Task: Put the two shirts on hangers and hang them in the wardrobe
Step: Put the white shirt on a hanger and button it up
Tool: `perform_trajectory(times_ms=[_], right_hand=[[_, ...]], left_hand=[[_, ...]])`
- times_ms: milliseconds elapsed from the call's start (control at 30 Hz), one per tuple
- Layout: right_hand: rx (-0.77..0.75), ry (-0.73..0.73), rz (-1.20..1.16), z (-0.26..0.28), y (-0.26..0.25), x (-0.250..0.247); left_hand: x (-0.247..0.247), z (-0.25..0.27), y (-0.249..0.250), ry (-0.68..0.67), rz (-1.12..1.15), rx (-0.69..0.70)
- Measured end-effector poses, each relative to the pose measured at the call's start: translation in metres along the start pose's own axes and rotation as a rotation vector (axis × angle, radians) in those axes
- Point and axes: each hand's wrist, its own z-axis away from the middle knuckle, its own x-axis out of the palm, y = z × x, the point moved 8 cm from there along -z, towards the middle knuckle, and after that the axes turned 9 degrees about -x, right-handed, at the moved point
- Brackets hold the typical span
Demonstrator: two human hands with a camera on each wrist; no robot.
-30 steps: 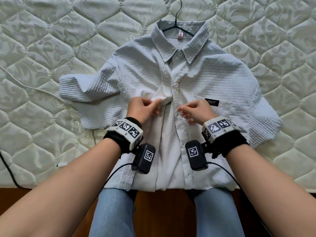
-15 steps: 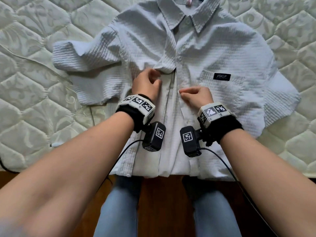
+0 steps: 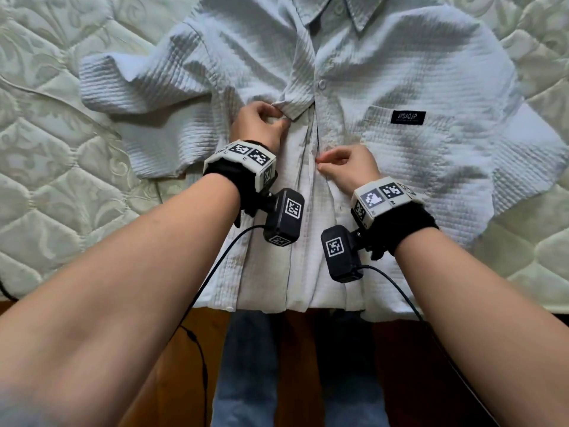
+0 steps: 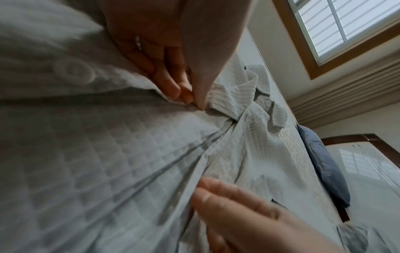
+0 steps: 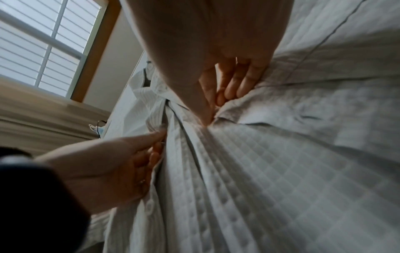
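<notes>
On the quilted mattress (image 3: pixel 61 186) in the head view, the pale blue shirt (image 3: pixel 400 72) lies front up, collar away from you and hem at the near edge of the bed, sleeves spread to both sides. Your left hand (image 3: pixel 257 124) sits at the centre of the shirt's chest, fingers curled, pinching a bunched fold of the left front edge just below a fastened button (image 3: pixel 321 84). Your right hand (image 3: pixel 348 167) is nearer to you and just beside the left, its thumb and fingertips closed on the edge of the other front panel. The black label (image 3: pixel 408 117) on the chest pocket lies to the right of both hands.

In the left wrist view, your left hand (image 4: pixel 173 68) comes down from the top, fingertips pressed together with the thumb on a ridge of shirt (image 4: pixel 108 154) cloth. Your right hand (image 4: pixel 249 214) shows at the bottom, its fingers loosely bent against the fabric; its grip is blurred here. The collar stands beyond the left fingertips, with a window (image 4: pixel 357 25) above.

In the right wrist view, your right hand (image 5: pixel 227 82) pinches a raised fold of the shirt (image 5: pixel 281 171) between thumb and fingers. Your left hand (image 5: pixel 121 162) reaches in from the left, fingers hooked over the placket edge. A window (image 5: pixel 39 42) is at the upper left.
</notes>
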Motion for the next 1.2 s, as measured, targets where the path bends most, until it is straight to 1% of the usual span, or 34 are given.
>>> perform_trajectory(times_ms=[100,267,367,500,567,667,700,733,833,933,1067,1200], right_hand=[[-0.033,0.069,-0.046,0.001,0.002,-0.006],[-0.05,0.135,-0.136,0.004,0.003,-0.012],[-0.05,0.133,-0.13,0.006,0.003,-0.013],[-0.038,0.096,-0.022,0.003,0.0,-0.01],[-0.021,0.078,0.041,0.001,-0.001,-0.008],[-0.031,0.021,0.198,0.002,-0.006,-0.004],[-0.025,0.022,0.21,0.004,-0.007,-0.005],[-0.017,0.039,0.183,0.004,-0.007,-0.009],[-0.01,0.113,-0.002,0.009,-0.01,-0.021],[-0.064,0.113,-0.205,0.016,-0.018,-0.024],[-0.091,0.089,-0.294,0.022,-0.025,-0.02],[-0.086,0.088,-0.378,0.026,-0.028,-0.016]], left_hand=[[0.005,-0.003,-0.003,-0.049,0.001,-0.061],[0.001,0.001,-0.001,-0.044,-0.078,-0.008],[0.002,0.012,-0.006,-0.083,-0.04,-0.021],[0.006,0.037,-0.008,-0.181,0.022,-0.003],[0.005,0.047,-0.008,-0.186,0.072,0.005],[0.006,0.053,-0.006,-0.187,0.138,-0.003],[0.008,0.055,-0.006,-0.201,0.149,-0.01],[0.01,0.056,-0.006,-0.218,0.162,-0.02],[0.016,0.059,-0.007,-0.258,0.224,-0.059],[0.02,0.062,-0.007,-0.306,0.272,-0.078],[0.023,0.068,-0.004,-0.347,0.325,-0.091],[0.025,0.069,-0.005,-0.354,0.362,-0.122]])
